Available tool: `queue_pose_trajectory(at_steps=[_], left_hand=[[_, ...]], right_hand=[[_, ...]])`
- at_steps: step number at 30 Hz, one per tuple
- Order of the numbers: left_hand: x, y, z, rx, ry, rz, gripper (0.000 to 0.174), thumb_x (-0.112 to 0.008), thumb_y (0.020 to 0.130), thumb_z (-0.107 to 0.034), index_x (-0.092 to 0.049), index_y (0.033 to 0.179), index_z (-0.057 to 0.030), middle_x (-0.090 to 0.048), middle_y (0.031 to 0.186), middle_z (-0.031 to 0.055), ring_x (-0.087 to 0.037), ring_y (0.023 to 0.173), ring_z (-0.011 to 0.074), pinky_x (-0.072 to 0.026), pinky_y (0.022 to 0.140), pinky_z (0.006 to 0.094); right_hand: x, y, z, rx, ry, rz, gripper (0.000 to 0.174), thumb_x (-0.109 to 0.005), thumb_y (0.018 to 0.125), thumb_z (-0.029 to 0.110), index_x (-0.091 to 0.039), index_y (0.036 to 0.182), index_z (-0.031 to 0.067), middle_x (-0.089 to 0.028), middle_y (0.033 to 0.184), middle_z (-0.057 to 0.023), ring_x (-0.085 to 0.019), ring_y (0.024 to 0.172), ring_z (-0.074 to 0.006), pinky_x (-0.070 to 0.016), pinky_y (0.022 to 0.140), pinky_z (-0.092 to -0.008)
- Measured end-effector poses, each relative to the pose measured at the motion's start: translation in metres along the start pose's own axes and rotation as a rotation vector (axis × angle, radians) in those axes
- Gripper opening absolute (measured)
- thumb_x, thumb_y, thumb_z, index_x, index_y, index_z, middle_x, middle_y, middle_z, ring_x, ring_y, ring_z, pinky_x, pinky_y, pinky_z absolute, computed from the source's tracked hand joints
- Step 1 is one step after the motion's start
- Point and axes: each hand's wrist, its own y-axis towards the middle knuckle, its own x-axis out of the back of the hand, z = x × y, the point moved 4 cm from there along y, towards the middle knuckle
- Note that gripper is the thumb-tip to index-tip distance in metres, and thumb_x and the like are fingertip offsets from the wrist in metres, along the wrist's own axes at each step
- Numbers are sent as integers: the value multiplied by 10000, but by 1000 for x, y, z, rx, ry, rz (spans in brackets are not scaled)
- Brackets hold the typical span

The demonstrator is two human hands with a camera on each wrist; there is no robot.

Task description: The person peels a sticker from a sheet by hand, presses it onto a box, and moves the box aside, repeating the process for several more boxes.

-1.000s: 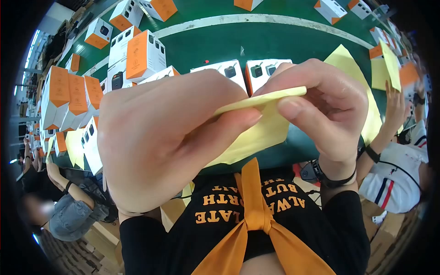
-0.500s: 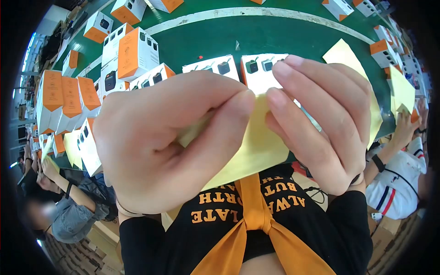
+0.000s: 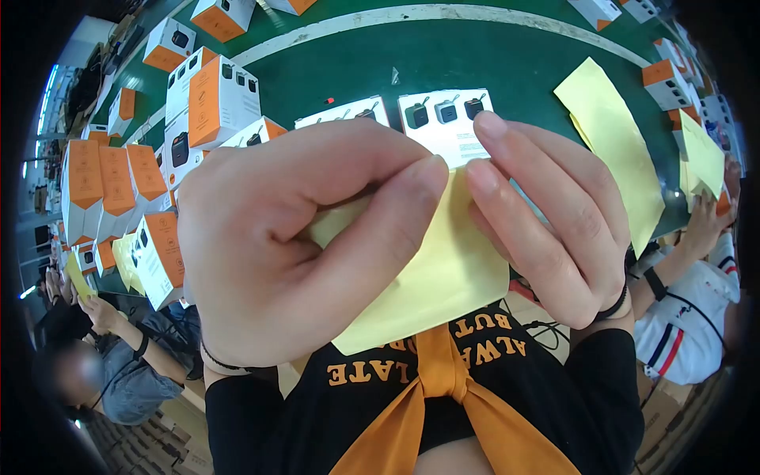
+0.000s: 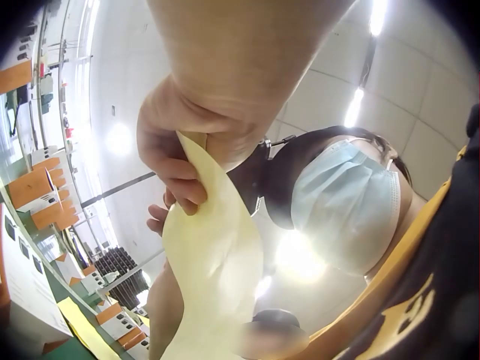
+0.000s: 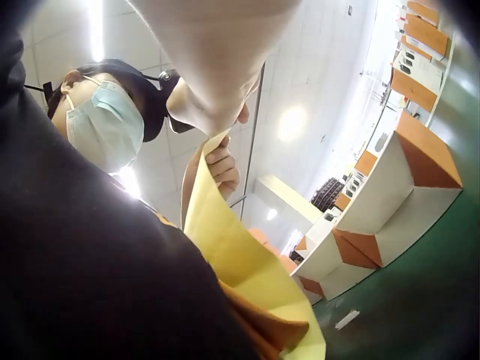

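Observation:
In front of the chest my left hand pinches a thin yellow sheet between thumb and curled index finger. The sheet hangs down from that grip toward the shirt, and the left wrist view shows it bowed below the fingers. My right hand is just to the right, its fingers loosely bent and spread. Its fingertips overlap the sheet's upper right edge in the head view. Behind the hands stand white boxes with pictures of small dark devices.
More white and orange boxes stand stacked at the left of the green table. Another yellow sheet lies on the right. A person on each side, one in a white shirt, handles a yellow sheet.
My right thumb and fingers have come off the sheet's top edge and loosened. The sheet has dropped into a longer hang below the left hand, which keeps its pinch.

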Motion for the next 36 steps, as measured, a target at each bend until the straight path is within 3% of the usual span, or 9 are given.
queue_pose_trajectory(at_steps=[13, 15, 21, 25, 28, 30, 33, 35, 36], left_hand=[[-1, 10, -3, -7, -115, 6, 134, -573, 801, -45, -621, 756, 72, -602, 658, 57, -518, 555, 85, -352, 514, 202], [-2, 11, 0, 228, -231, 12, 146, -571, 796, -64, -616, 741, 63, -594, 647, 50, -513, 550, 82, -348, 509, 203], [-5, 15, 5, 201, -253, -25, 179, -574, 798, -98, -596, 693, 46, -577, 625, 45, -499, 528, 84, -332, 493, 215], [-3, 13, 8, 194, -290, -7, 199, -566, 802, -111, -587, 681, 46, -565, 622, 39, -493, 528, 83, -329, 492, 218], [-4, 9, 11, 258, -255, 37, 217, -568, 804, -142, -584, 692, 42, -571, 634, 45, -491, 529, 81, -336, 497, 218], [-8, 5, 14, 255, -549, -63, 208, -591, 794, -155, -596, 722, 40, -578, 638, 46, -495, 526, 79, -349, 508, 207], [10, -5, 18, 174, -251, -31, 172, -631, 767, -128, -613, 760, 42, -594, 645, 50, -514, 541, 81, -365, 526, 194], [11, -11, 18, 173, -206, -43, 120, -663, 739, -46, -638, 801, 54, -621, 674, 56, -541, 571, 83, -376, 540, 186], [12, -14, 15, 124, -134, -43, 122, -673, 731, -18, -646, 821, 59, -636, 697, 65, -553, 587, 88, -386, 549, 187]], right_hand=[[1, 11, -8, 79, -31, 46, 242, -641, 776, 35, -600, 1000, -44, -610, 1027, -197, -614, 878, -322, -562, 690, -359], [5, 9, -11, 92, 1, 100, 246, -634, 793, 76, -599, 1005, -44, -610, 1038, -200, -616, 885, -326, -563, 685, -357], [7, 5, -24, 127, 170, 78, 265, -618, 836, 94, -563, 1046, -57, -587, 1051, -255, -615, 913, -339, -557, 705, -361], [9, 11, -36, -847, 897, 112, 374, -550, 898, 284, -547, 976, -82, -599, 918, -216, -584, 775, -214, -460, 708, -268], [0, 9, -33, -983, 1135, 243, 274, -541, 885, 190, -546, 956, -74, -602, 858, -163, -571, 763, -180, -444, 720, -239], [-3, 2, -32, -1025, 1241, 90, 193, -540, 864, 113, -547, 938, -65, -604, 827, -127, -564, 754, -158, -436, 717, -224], [0, 0, -33, -871, 926, 122, 194, -579, 850, 99, -552, 951, -65, -602, 860, -127, -562, 799, -161, -431, 713, -236], [-1, 3, -33, -657, 593, 20, 243, -635, 810, 82, -569, 1002, -52, -604, 908, -134, -561, 842, -188, -437, 716, -265], [5, 17, -24, -421, 325, 155, 281, -664, 777, 73, -587, 1023, -39, -606, 934, -130, -556, 846, -201, -437, 718, -282]])
